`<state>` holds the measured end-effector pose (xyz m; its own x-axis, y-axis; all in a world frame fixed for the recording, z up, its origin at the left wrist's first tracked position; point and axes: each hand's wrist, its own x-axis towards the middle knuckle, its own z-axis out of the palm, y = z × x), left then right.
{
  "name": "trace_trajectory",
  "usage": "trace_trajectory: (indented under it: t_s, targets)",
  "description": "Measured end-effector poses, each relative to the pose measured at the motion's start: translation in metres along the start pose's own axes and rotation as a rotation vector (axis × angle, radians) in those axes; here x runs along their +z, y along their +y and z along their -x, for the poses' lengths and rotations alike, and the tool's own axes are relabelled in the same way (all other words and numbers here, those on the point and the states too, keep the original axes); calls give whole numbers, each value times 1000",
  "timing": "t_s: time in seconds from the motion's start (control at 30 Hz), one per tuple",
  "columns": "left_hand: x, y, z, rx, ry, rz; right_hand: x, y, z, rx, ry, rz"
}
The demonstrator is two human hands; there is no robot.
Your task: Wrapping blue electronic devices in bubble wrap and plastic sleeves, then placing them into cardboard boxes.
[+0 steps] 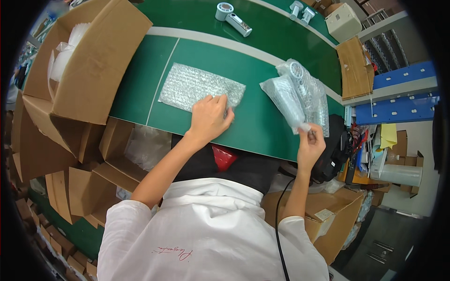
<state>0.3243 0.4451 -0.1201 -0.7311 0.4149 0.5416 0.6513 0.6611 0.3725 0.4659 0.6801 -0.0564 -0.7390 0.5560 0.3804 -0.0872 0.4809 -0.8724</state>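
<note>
Flat sheet of bubble wrap point(199, 87) lying on the green tabletop point(262, 126), long side running left to right, roughly mid-surface. Left hand point(209, 118) pressed down on its near right corner, fingers curled over the edge, so that grip closed on the sheet. Off to the right, right hand point(310, 143) pinching the bottom corner of a bubble-wrapped white gadget point(300, 93), lifted and tilted, top end leaning away toward the white stripe across the tabletop. Grip there closed on the wrap's corner between thumb and fingertips. The two bundles well apart, bare green between them.

Further out: big open cardboard box point(89, 61) on the left, with clear plastic bags point(63, 56) stuffed inside. Past the white stripe, an unwrapped white handheld gadget point(233, 18) with a round head, and two small white pieces point(301, 10) near the far edge. Small cream box point(343, 21) at the top right, a flat cardboard piece point(354, 68) just below it. Blue metal shelving point(398, 93) at right, a black bag point(335, 145) beside the right wrist, more cartons point(323, 220) down below the tabletop edge.
</note>
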Motion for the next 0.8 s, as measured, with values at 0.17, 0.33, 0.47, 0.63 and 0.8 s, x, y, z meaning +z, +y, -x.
trace_trajectory:
  t_s: [0.17,0.33,0.47,0.63,0.8]
  targets:
    - [-8,-3,0,-93,-89,142,-10,29,32,82,-46,47]
    - [-7,-4,2,-167,-102,152,-20,36,15,48,-56,528]
    - [-8,4,-2,-72,-45,74,-25,38,-21,-68,-25,563]
    - [0,5,-3,-83,-4,25,16,-36,-74,-173,65,507]
    - [-7,0,0,-146,-67,122,120,-27,-143,-310,-182,217]
